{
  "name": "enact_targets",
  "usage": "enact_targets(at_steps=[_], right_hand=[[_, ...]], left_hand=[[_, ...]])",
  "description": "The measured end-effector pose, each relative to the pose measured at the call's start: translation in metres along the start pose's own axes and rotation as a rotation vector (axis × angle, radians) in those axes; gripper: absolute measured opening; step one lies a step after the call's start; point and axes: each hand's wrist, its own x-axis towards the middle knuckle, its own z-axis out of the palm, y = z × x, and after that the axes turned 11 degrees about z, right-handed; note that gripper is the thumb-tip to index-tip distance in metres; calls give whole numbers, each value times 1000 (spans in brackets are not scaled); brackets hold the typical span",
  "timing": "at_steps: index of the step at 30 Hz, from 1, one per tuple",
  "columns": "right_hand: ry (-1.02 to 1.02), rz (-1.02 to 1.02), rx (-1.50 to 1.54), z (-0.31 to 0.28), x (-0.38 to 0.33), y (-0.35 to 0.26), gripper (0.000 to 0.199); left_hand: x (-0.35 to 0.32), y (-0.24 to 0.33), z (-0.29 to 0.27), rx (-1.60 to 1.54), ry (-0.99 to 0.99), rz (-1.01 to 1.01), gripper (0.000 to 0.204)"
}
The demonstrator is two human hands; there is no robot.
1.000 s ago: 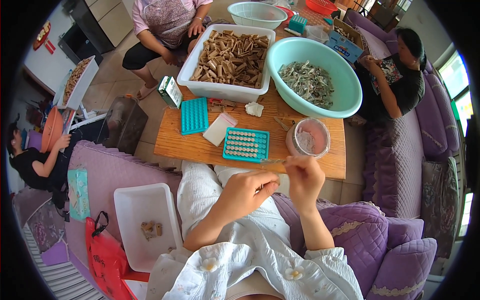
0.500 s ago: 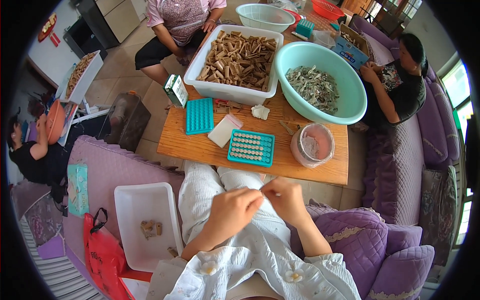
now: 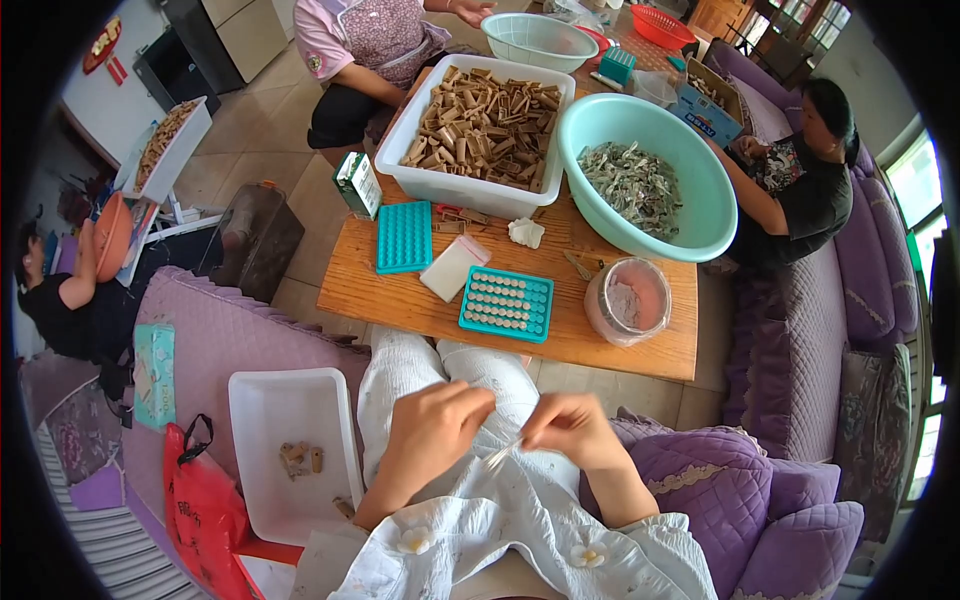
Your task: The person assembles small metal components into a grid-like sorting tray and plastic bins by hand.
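Note:
My left hand (image 3: 432, 432) is over my lap, its fingers closed in a pinch; what they hold, if anything, is too small to make out. Close to its right, my right hand (image 3: 572, 428) is also pinched. Thin pale strands (image 3: 498, 456) run down from its fingertips, blurred, so their kind cannot be told. Ahead of both hands, on the wooden table (image 3: 400, 300), lies a teal tray of small wells (image 3: 506, 304), several of them filled with round pale pieces. A clear tub with pinkish contents (image 3: 628, 302) stands to its right.
Farther back are a white bin of brown pieces (image 3: 560, 150) and a green basin of silvery-grey pieces (image 3: 725, 215). Left of my legs sits a white tray (image 3: 290, 420) holding a few brown pieces. Purple cushions (image 3: 700, 470) lie at my right. Other people sit around the table.
My hands have moved apart and the right one has come slightly nearer to me. The pale strands now show below its fingers. The person across the table has raised a hand.

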Motion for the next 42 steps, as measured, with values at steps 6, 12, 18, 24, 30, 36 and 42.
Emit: enact_targets(at_steps=[6,12,18,24,30,36,42], right_hand=[[800,-253,-594,17,7,10,7],[22,82,494,5,-11,8,2],[780,-205,-554,19,5,23,9],[95,125,189,3,-10,10,2],[808,-81,-149,4,2,38,5],[377,31,-587,9,-10,19,6],[127,57,-607,-8,-11,6,17]], left_hand=[[-12,20,3,-43,-121,133,7],[-13,4,3,-56,-104,73,7],[-13,16,12,-62,-116,47,5],[-14,3,13,52,-141,32,6],[-14,11,25,-120,-156,103,7],[-10,1,25,-80,-142,60,3],[-8,3,32,-373,-146,-80,6]])
